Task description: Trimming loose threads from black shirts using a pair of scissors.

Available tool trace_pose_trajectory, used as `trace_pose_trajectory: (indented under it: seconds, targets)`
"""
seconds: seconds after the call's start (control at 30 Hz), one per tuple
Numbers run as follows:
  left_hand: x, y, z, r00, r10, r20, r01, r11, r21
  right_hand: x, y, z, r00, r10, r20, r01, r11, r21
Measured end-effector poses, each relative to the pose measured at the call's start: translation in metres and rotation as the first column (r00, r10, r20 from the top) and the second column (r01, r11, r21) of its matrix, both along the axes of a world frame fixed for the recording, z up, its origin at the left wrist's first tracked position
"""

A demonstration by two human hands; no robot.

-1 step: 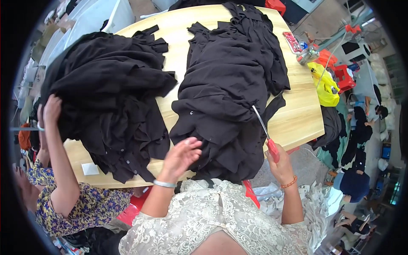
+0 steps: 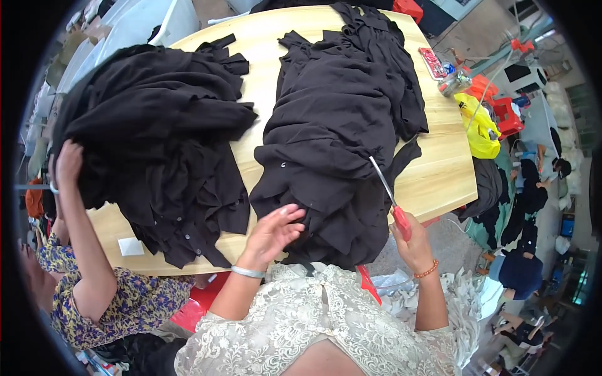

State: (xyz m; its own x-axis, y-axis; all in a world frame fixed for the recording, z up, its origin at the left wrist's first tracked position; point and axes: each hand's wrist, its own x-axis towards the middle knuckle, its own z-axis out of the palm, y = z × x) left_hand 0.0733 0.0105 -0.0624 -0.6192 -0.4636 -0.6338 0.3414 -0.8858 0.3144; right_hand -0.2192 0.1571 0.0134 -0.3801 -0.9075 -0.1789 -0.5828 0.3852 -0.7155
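Observation:
My right hand [image 2: 412, 243] is wrapped round the red handle of a tool with a long thin metal blade [image 2: 382, 182]. Its tip points up and left, over the right pile of black garments [image 2: 332, 113]; its exact kind I cannot make out. My left hand [image 2: 271, 237] hovers at the near edge of that pile, fingers stretched and slightly apart, holding nothing. Beneath it lie dark folds with a small pale mark [image 2: 283, 165] on the cloth. A second heap of black garments [image 2: 163, 119], some with buttons, covers the table's left side.
At the left, a co-worker's hand [image 2: 69, 164] grips the left heap. The wooden table [image 2: 448, 169] carries a white paper square [image 2: 130, 247], a red patterned case [image 2: 433, 62] and a glass jar [image 2: 454, 83]. A yellow bag [image 2: 480, 128] hangs by its right edge.
My left hand has shifted slightly right and up. The co-worker's hand has moved a little left with the cloth of the left heap. My right hand barely differs.

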Motion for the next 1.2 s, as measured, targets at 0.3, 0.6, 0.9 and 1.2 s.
trace_pose_trajectory:
  seconds: [0.3,0.6,0.9,1.2]
  targets:
    - [-0.041,-0.015,-0.012,0.926,0.069,-0.371,0.000,0.983,0.181,0.025,-0.008,0.040,0.944,0.318,-0.084,-0.304,0.942,0.139]
    - [-0.052,-0.011,-0.004,0.992,0.052,-0.117,-0.052,0.999,0.005,0.038,-0.007,0.057,0.873,0.471,-0.128,-0.369,0.808,0.459]
    - [-0.047,-0.011,-0.003,0.984,0.066,-0.168,-0.060,0.997,0.042,0.045,-0.008,0.056,0.872,0.468,-0.143,-0.377,0.829,0.413]
    - [-0.035,-0.039,0.013,0.965,0.157,0.210,-0.029,0.862,-0.507,0.034,0.002,0.039,0.934,0.321,-0.155,-0.283,0.932,0.226]
